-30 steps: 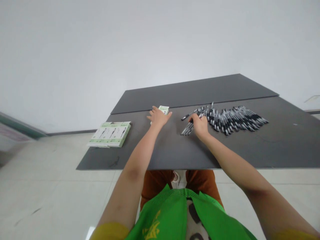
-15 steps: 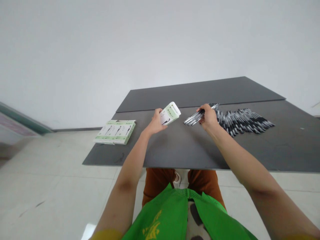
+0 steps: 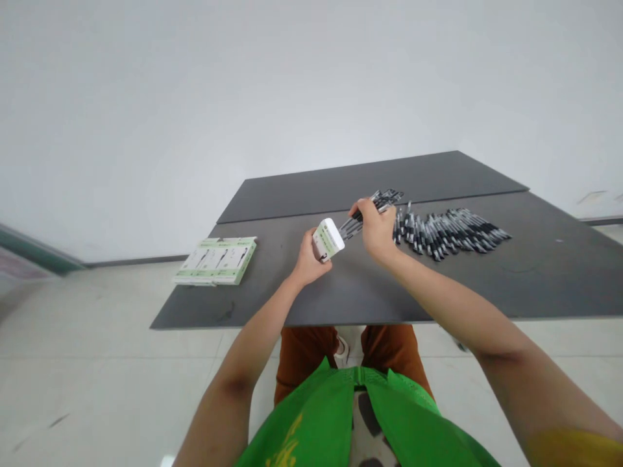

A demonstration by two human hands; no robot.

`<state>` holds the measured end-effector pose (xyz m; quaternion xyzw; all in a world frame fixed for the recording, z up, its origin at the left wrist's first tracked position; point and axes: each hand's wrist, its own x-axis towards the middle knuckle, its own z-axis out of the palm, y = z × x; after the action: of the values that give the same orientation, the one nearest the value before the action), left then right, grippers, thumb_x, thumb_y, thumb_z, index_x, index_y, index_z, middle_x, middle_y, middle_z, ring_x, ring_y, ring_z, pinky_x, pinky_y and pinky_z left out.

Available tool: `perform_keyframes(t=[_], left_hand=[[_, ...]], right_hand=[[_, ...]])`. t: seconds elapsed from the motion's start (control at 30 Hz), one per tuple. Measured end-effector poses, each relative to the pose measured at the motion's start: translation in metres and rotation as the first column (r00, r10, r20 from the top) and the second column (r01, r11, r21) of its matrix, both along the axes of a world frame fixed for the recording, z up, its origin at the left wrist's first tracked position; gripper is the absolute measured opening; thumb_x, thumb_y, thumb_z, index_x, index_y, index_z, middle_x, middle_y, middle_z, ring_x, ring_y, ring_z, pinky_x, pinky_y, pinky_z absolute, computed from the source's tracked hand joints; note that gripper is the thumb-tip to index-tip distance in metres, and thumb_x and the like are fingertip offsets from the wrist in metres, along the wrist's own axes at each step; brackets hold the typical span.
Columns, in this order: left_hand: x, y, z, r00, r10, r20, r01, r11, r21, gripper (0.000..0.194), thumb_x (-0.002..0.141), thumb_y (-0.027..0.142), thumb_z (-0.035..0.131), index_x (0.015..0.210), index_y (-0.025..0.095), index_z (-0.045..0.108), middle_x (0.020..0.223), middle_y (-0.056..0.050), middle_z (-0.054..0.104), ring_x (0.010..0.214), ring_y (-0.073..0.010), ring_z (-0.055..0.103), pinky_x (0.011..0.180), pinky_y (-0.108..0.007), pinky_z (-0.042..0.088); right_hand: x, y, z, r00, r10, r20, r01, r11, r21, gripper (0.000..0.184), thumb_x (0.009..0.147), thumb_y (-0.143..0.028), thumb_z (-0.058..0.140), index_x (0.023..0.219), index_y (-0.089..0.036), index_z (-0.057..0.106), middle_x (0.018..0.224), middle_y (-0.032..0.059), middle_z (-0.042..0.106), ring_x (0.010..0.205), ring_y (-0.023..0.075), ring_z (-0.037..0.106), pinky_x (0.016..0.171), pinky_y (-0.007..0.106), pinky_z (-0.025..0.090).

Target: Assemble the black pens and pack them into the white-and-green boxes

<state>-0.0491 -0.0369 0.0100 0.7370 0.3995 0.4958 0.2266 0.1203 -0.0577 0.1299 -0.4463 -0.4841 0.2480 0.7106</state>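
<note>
My left hand [image 3: 308, 261] is closed around a small white and green carton [image 3: 328, 240], held tilted above the table with its end flap toward my right hand. My right hand [image 3: 377, 228] grips a bunch of black and clear pens [image 3: 388, 197]. The pens' lower ends reach the carton's end; whether they are inside it I cannot tell. Just right of that hand, a long row of similar loose pens [image 3: 450, 231] lies on the table.
Several white and green cartons [image 3: 214, 261] lie side by side at the left of the dark grey table [image 3: 335, 292]. A seam crosses the table toward its far side. Behind it stands a white wall [image 3: 311, 84].
My left hand has picked the carton up off the table and turned its end to the right. My right hand has lifted the pens and brought them left to the carton.
</note>
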Motion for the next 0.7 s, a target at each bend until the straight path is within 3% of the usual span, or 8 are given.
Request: perform_keyframes(t=[0.1,0.2,0.33,0.47,0.57,0.7], left_hand=[[0.008,-0.003,-0.001,1.000,0.004,0.023,-0.004,1.000,0.014,0.084,0.054,0.007,0.070,0.131,0.019,0.039,0.117,-0.009,0.055,0.110,-0.0256,0.057,0.098,-0.040,0.047],[0.014,-0.005,-0.002,0.995,0.093,0.043,-0.094,0.995,0.024,0.080,0.056,0.012,0.073,0.128,0.019,0.040,0.115,-0.009,0.056,0.108,-0.0246,0.058,0.095,-0.039,0.048],[0.017,-0.004,-0.001,0.987,0.155,0.052,-0.157,0.987,0.043,0.077,0.055,0.018,0.078,0.125,0.019,0.043,0.111,-0.008,0.059,0.105,-0.0254,0.060,0.091,-0.039,0.050],[0.018,-0.006,0.000,0.992,0.106,0.066,-0.109,0.993,0.039,0.079,0.057,0.024,0.080,0.127,0.018,0.043,0.112,-0.009,0.063,0.107,-0.0266,0.062,0.090,-0.039,0.052],[0.021,-0.010,0.001,0.994,0.093,0.052,-0.093,0.996,-0.001,0.077,0.059,0.030,0.081,0.126,0.018,0.045,0.112,-0.010,0.065,0.107,-0.0269,0.063,0.090,-0.039,0.052],[0.026,-0.011,0.001,0.996,0.073,0.057,-0.069,0.995,-0.066,0.077,0.060,0.035,0.082,0.125,0.019,0.045,0.111,-0.010,0.066,0.105,-0.0272,0.064,0.090,-0.042,0.053]], right_hand=[[-0.005,-0.005,0.008,0.993,-0.003,0.117,0.007,1.000,-0.030,0.033,0.080,-0.036,0.051,0.052,-0.019,0.057,0.052,-0.0018,0.049,0.055,0.0114,0.048,0.054,0.025,0.038],[-0.013,-0.012,0.020,0.972,-0.048,0.232,0.062,0.997,-0.054,0.035,0.082,-0.038,0.049,0.055,-0.019,0.058,0.053,-0.0014,0.050,0.058,0.0120,0.050,0.057,0.025,0.037],[-0.031,-0.022,0.031,0.865,-0.071,0.496,0.134,0.987,-0.092,0.039,0.083,-0.046,0.050,0.056,-0.019,0.057,0.052,-0.0002,0.050,0.060,0.0139,0.053,0.060,0.026,0.035],[-0.039,-0.018,0.022,0.732,0.002,0.681,0.107,0.987,-0.118,0.045,0.085,-0.054,0.048,0.057,-0.020,0.057,0.055,0.0026,0.053,0.065,0.0174,0.058,0.063,0.027,0.036],[-0.036,-0.010,0.010,0.680,0.087,0.728,0.089,0.976,-0.200,0.048,0.086,-0.058,0.046,0.058,-0.021,0.059,0.060,0.0064,0.058,0.069,0.0224,0.061,0.065,0.030,0.040],[-0.029,0.004,-0.002,0.674,0.141,0.725,0.065,0.966,-0.249,0.042,0.083,-0.057,0.052,0.074,-0.019,0.068,0.098,0.0126,0.066,0.094,0.0274,0.061,0.080,0.036,0.046]])
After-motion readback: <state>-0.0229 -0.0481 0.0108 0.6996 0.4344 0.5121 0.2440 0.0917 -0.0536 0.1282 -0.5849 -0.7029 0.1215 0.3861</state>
